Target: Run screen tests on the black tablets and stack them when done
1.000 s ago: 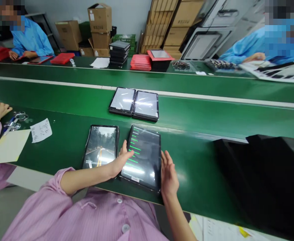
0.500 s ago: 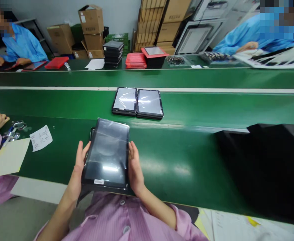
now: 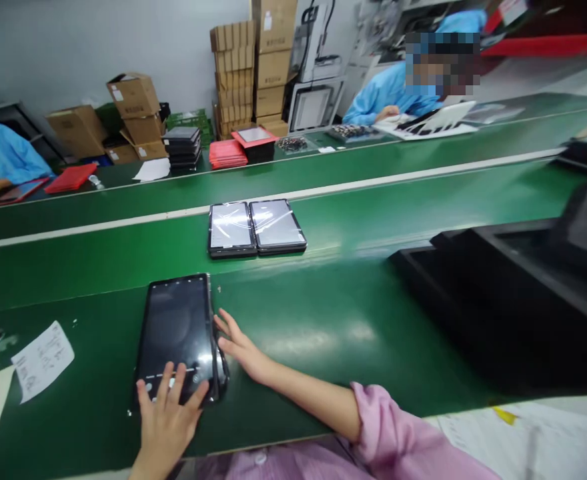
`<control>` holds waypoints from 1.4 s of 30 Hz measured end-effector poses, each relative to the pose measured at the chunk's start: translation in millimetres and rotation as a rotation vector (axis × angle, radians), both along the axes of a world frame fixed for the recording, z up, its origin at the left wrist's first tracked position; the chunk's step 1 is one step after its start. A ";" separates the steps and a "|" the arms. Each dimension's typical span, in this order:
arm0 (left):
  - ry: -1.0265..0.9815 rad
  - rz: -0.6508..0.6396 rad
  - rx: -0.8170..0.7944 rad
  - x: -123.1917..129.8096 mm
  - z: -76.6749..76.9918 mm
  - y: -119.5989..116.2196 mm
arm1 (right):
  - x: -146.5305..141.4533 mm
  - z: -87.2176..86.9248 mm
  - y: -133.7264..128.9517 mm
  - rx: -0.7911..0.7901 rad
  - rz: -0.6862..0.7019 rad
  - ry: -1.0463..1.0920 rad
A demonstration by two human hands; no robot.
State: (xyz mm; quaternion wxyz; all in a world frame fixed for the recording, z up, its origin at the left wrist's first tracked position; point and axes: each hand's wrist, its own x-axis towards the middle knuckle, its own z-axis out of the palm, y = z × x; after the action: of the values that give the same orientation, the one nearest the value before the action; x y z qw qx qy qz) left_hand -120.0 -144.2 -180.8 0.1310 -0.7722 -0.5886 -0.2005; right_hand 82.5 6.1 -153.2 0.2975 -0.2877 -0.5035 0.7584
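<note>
A black tablet lies on the green bench just in front of me, with small icons lit near its lower edge. Another dark, flat thing shows from underneath at its right side, mostly hidden. My left hand has its fingers spread over the lower part of the screen, the tips touching or just above it. At the tablet's right edge is my right hand, fingers apart and holding nothing. Farther off, two film-covered tablets rest side by side, each with something dark beneath.
Black trays fill the right side of the bench. A handwritten paper slip lies at left. Across the line stand red sheets and a dark stack. Two co-workers in blue sit there, one at right.
The tablet, earlier raised between both hands, now lies on the bench. My left hand has moved onto its screen, which now shows icons. The view has swung right.
</note>
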 end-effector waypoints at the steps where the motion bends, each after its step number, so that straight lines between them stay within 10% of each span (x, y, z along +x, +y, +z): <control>1: -0.010 0.016 0.018 -11.9 0.5 12.2 | -0.6 -2.5 12.2 -0.039 -0.004 0.038; 7: -0.010 -0.011 0.008 -98.1 16.7 106.9 | 39.4 -9.8 98.6 -0.136 -0.676 0.210; 11: -0.143 0.303 0.027 -120.6 36.4 170.8 | 86.2 -1.5 146.4 -0.228 -0.996 0.290; 16: -0.438 0.616 0.087 -42.5 53.0 239.9 | 117.4 7.2 182.9 -0.402 -1.018 0.296; 20: -1.525 0.355 -0.179 62.2 58.8 276.7 | 126.5 17.8 208.9 -0.588 -0.984 0.286; 25: -2.102 0.202 -0.447 122.6 67.5 318.9 | 139.0 28.2 227.2 -0.685 -0.947 0.374; 34: -2.601 -0.132 -0.692 108.9 64.2 323.0 | 151.1 22.1 215.8 -0.526 -0.798 0.522; 42: -2.578 -0.092 -0.913 91.9 65.7 282.4 | 156.6 14.1 206.6 -0.500 -0.814 0.308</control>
State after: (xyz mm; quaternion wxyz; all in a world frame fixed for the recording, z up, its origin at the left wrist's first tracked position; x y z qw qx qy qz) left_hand -28.0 138.1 -115.0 -0.7758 -0.0324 -0.2794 -0.5648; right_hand 239.1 212.7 -139.2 0.5620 -0.4082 -0.1036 0.7119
